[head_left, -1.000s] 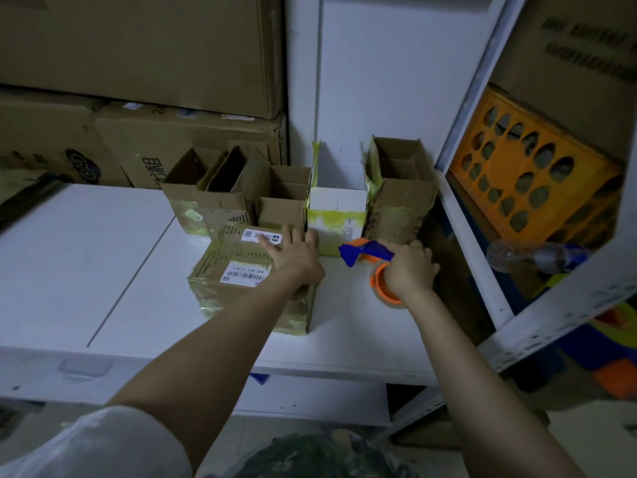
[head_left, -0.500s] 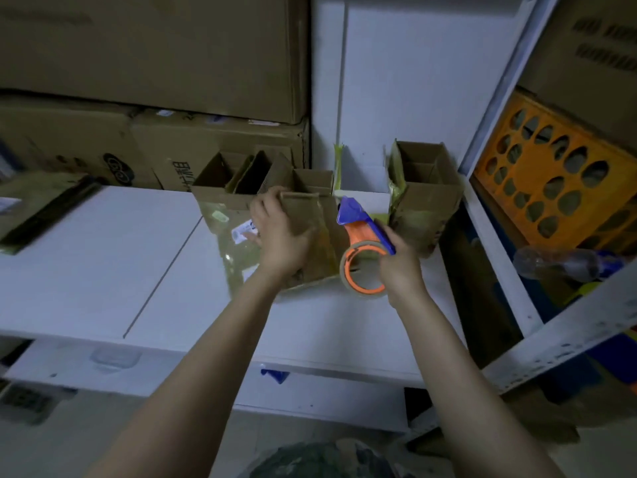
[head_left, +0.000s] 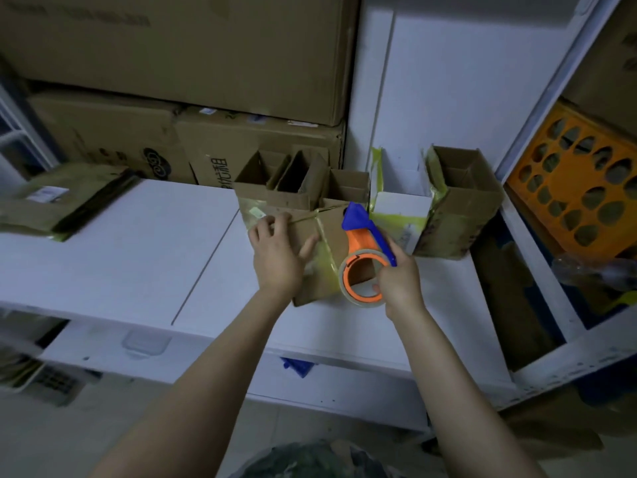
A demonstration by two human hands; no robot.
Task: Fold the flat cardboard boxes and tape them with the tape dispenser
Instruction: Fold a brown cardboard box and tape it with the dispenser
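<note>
Views: one, head-worn, wide-angle.
Position: above and behind left hand (head_left: 275, 257) and right hand (head_left: 400, 284), forearms rising from the bottom edge.
Facing: forward and down onto the white shelf (head_left: 138, 253) under the hands.
Nearness: close, hands mid-frame.
Edges: stacked cartons (head_left: 179, 63) beyond the hands, orange crate (head_left: 572, 198) to their right.

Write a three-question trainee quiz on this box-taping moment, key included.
1. True or false: the right hand grips the tape dispenser.
2. The left hand rests on: A) a bottle, B) the cardboard box, C) a roll of string.
3. Fill in: the crate at the far right is coloured ____.
Key: 1 true; 2 B; 3 orange.
</note>
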